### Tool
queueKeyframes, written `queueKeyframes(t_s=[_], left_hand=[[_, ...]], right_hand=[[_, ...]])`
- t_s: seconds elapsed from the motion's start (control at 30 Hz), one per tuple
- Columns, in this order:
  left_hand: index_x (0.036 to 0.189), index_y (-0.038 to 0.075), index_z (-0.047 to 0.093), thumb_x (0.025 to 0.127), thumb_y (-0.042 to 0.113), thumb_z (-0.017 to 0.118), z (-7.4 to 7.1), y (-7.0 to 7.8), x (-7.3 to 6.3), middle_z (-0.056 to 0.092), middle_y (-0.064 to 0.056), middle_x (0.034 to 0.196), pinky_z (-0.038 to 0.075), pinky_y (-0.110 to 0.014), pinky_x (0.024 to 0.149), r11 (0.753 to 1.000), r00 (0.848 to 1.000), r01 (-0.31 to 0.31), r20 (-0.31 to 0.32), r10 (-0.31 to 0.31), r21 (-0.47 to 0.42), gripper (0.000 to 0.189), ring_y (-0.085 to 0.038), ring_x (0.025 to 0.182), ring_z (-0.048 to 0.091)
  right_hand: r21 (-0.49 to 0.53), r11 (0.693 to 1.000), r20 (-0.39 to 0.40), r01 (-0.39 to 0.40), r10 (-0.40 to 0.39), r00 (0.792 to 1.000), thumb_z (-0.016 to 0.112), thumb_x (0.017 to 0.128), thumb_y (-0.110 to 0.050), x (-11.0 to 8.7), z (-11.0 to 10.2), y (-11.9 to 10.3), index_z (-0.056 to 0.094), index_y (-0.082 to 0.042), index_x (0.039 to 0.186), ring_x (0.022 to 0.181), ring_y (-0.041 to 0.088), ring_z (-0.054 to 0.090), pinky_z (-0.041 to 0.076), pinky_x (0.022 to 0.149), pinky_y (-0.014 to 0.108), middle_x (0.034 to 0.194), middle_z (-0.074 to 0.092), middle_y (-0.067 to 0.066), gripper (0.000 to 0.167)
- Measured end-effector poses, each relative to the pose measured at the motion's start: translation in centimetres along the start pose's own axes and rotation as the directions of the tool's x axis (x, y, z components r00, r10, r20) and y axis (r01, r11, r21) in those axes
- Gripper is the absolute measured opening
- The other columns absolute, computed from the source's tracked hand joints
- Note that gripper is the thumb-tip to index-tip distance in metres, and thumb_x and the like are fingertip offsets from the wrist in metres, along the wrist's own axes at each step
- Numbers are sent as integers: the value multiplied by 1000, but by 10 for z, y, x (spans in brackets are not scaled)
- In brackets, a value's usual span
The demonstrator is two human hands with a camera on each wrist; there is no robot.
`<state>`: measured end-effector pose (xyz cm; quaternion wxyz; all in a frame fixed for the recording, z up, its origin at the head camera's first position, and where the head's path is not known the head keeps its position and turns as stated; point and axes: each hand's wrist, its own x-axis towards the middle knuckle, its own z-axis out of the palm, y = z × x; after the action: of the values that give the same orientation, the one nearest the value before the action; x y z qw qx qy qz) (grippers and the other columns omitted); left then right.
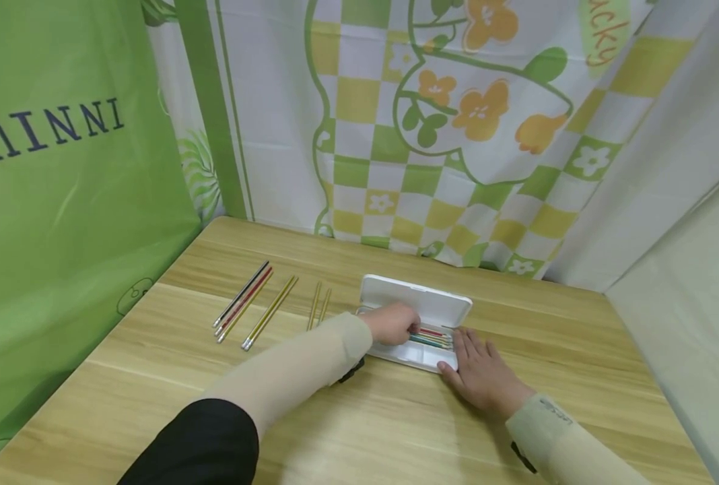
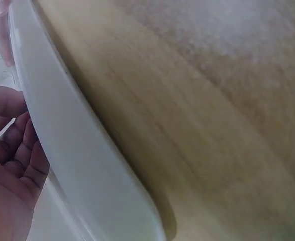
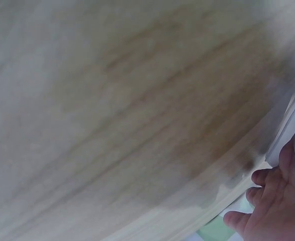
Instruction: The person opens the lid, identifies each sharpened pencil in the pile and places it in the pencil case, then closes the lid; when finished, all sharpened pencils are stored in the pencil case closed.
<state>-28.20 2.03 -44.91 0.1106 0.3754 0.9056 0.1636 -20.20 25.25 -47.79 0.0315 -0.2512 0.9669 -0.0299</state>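
A white pencil case point(image 1: 417, 300) stands with its lid raised, and several coloured pencils point(image 1: 432, 338) lie inside. My left hand point(image 1: 392, 323) reaches in over the case, fingers curled at the left ends of those pencils and gripping there; the fingertips are mostly hidden. Close up in the left wrist view, the case wall point(image 2: 87, 150) covers part of the bent fingers. Against the right end of the case rests my right hand point(image 1: 477, 370), fingers extended and thumb at the front corner. The right wrist view catches only part of this hand point(image 3: 278, 201) beside the case edge.
Left of the case, black, red and yellow pencils point(image 1: 244, 304) lie side by side on the wooden table point(image 1: 347, 431). Two yellow pencils point(image 1: 270, 313) lie beside them, and two more point(image 1: 314, 306) are partly behind my left forearm. A patterned curtain point(image 1: 384, 135) hangs behind.
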Motion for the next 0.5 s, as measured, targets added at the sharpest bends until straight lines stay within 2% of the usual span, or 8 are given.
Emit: queueKeyframes(t_s=[0.17,0.3,0.43,0.5], left_hand=[[105,7,77,91,-3,64,3,-2,-2,73,-2,99,50,-19,88,1000,1000,1,0,-1,-1,22,-13,94,65],[105,7,78,94,-1,63,4,-3,-5,74,-2,101,51,-19,89,1000,1000,-6,-12,6,-20,21,-13,95,66],[104,5,76,95,1,63,0,-3,-9,73,-3,100,52,-20,86,997,998,-17,-62,12,-78,17,-12,91,66],[105,3,75,97,1,61,-8,0,-15,73,-5,100,52,-21,85,991,996,-21,-93,9,-130,16,-13,90,65]], right_hand=[[-13,1000,0,0,0,1000,32,110,-52,-1,-1,-1,26,21,151,145,55,28,25,113,71,156,29,40,84],[20,1000,1,3,-3,1000,35,110,-51,-1,-4,-4,27,22,150,144,57,27,24,112,73,155,28,42,83],[16,1000,2,3,-3,1000,32,110,-53,-2,-6,-4,27,21,150,144,56,27,24,113,73,155,28,41,84],[12,1000,5,3,-3,1000,32,110,-53,-2,-6,-5,27,21,150,144,57,27,24,113,73,155,28,42,84]])
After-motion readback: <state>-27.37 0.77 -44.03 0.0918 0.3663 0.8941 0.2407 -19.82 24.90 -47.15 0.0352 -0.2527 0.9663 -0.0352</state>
